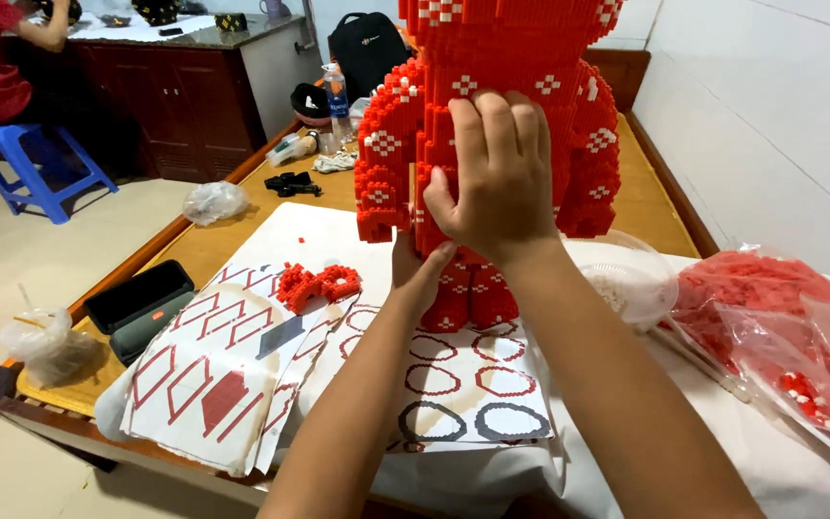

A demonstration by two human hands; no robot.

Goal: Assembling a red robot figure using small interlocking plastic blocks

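Both hands pressed flat, red brick figure

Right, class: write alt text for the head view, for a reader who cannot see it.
Two hands press on a tall red-and-white brick figure: the right hand flat against its front, the left hand low by its base. Printed pattern sheets and a small red brick piece lie alongside.

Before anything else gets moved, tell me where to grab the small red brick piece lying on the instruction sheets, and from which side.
Take the small red brick piece by its two long edges, coming straight down from above. It lies flat and low on the instruction sheets, apart from the big red figure, with open paper around it. Both the left hand and right hand are on the figure, so one would probably need freeing first.
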